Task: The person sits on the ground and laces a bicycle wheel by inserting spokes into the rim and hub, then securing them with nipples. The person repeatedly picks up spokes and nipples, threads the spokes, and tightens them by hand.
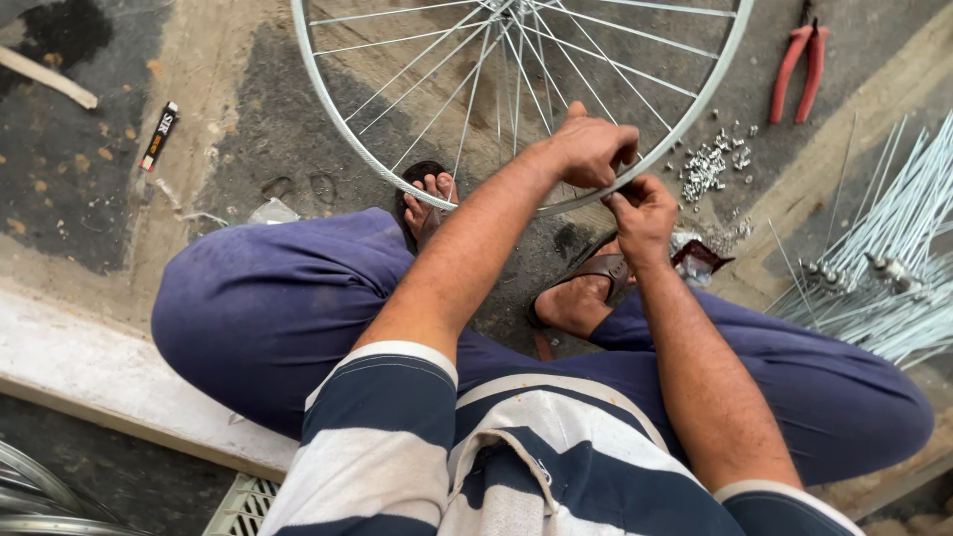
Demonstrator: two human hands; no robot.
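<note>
We sit on the ground with our knees spread and the bicycle wheel rim point(333, 107) standing just in front of us, its near edge low between our sandalled feet. Our left hand point(592, 149) is curled shut over the top of the rim at its near right part, fingers wrapped down across the metal. Our right hand point(643, 212) sits just below and touching the same stretch of rim, fingers pinched together on something small at the edge; what it pinches is too small to tell, though it looks like a spoke end or its nipple. The spokes point(467, 89) fan out from the far centre toward the rim. To do this well, we judge that the left hand should keep the rim from rolling while the right works, so the small part meets its hole squarely and does not cross-thread or drop. Turning with fingertips alone, lightly at first, seems wiser than forcing it. A scatter of small silvery nipples point(707, 164) lies on the ground just right of the rim, near enough to reach without letting go. Farther right, a bundle of loose spokes point(893, 248) lies in a heap, and red-handled pliers point(800, 60) rest at the far right.
</note>
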